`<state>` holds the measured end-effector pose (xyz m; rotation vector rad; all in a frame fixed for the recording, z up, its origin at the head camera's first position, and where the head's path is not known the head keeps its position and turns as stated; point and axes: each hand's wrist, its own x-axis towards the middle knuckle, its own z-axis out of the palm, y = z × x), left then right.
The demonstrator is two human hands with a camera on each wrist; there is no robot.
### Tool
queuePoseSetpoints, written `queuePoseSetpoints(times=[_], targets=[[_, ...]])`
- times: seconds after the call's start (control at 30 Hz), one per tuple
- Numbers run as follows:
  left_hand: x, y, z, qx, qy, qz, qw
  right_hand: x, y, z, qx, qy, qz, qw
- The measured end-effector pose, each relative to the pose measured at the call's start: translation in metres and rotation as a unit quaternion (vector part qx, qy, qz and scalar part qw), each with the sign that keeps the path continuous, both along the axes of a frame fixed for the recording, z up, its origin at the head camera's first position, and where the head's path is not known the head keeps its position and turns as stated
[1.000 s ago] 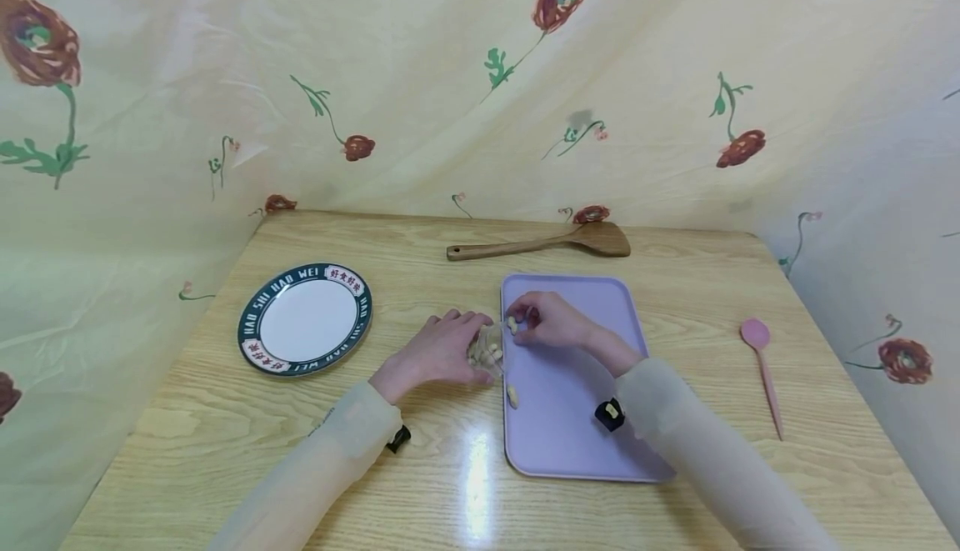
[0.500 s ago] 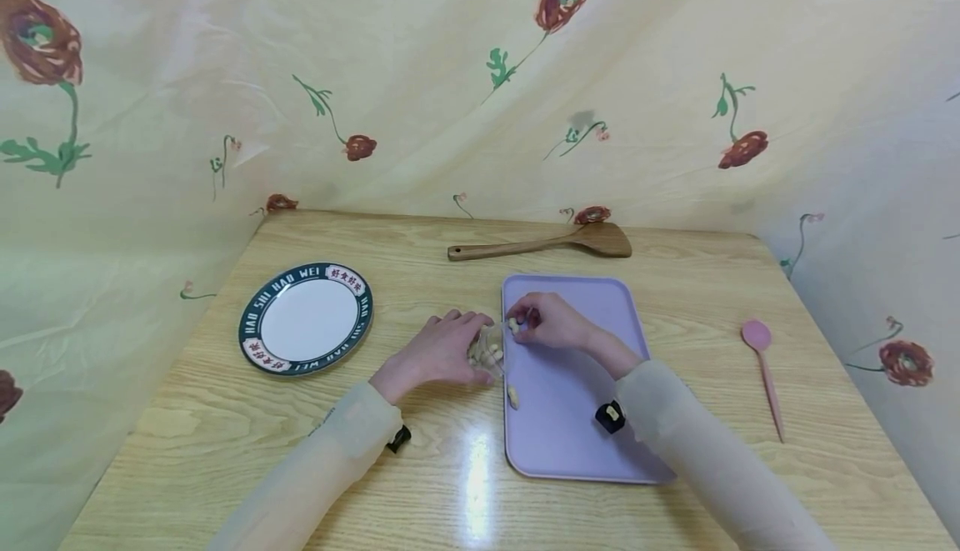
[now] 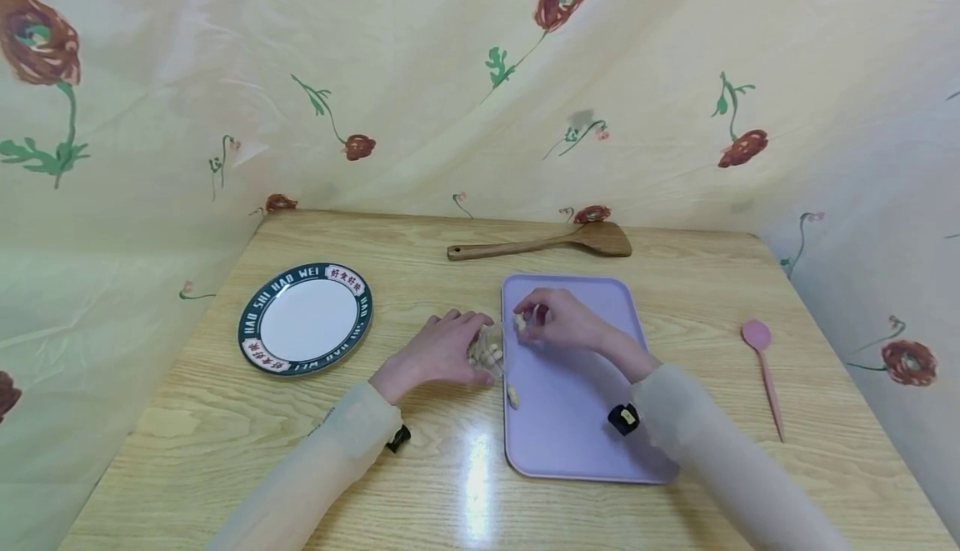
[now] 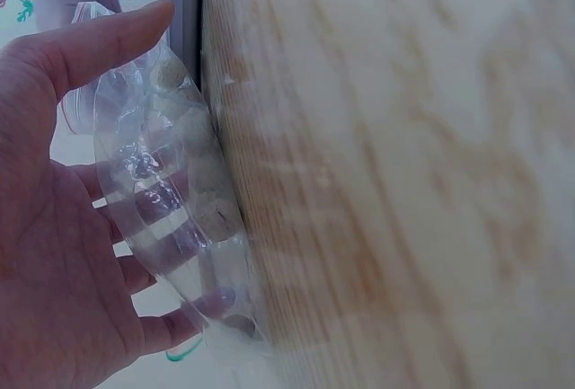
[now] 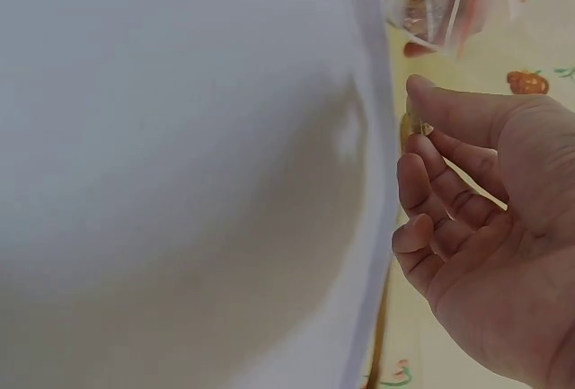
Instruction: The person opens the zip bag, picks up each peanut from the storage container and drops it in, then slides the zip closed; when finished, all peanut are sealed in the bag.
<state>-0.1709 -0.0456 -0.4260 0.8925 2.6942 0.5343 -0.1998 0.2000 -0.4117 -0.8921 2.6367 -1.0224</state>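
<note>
My left hand (image 3: pixel 438 353) grips a clear zip bag (image 3: pixel 487 358) of peanuts at the left edge of the lilac tray (image 3: pixel 577 459). In the left wrist view the thumb and fingers curve round the bag (image 4: pixel 202 196), which rests on the table with several peanuts showing through the plastic. Over the upper left of the tray, my right hand (image 3: pixel 566 319) pinches a single peanut (image 3: pixel 520 322) between thumb and fingertips. The right wrist view shows little of this peanut (image 5: pixel 416 124). Another peanut (image 3: pixel 512 397) lies along the tray's left rim.
A white plate with a dark lettered rim (image 3: pixel 258 318) sits to the left. Behind the tray lies a wooden spatula (image 3: pixel 525 246). A pink spoon (image 3: pixel 765 376) is on the right side of the table (image 3: pixel 405 501). Flowered cloth (image 3: pixel 420 76) hangs behind and at both sides.
My right hand has shifted slightly right, away from the bag, with the peanut still pinched. The left hand and the bag have stayed in place.
</note>
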Motion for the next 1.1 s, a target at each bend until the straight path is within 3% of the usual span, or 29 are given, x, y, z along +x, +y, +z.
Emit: queuePoseSetpoints(times=[0.17,0.4,0.6,1.1], targets=[[0.000,0.000,0.002,0.005,0.000,0.001,1.0000,0.006,-0.002,0.009,-0.002,0.013,0.025,0.9996],[0.001,0.000,0.003,0.010,0.002,-0.001,0.9999,0.018,-0.008,0.015,0.000,-0.002,0.044,0.9990],[0.001,0.000,0.004,0.011,0.003,-0.001,0.9999,0.026,-0.014,0.015,-0.007,-0.009,0.053,0.9985],[0.001,0.000,0.004,0.005,0.005,-0.004,1.0000,0.026,-0.018,0.004,-0.002,-0.013,0.058,0.9983]])
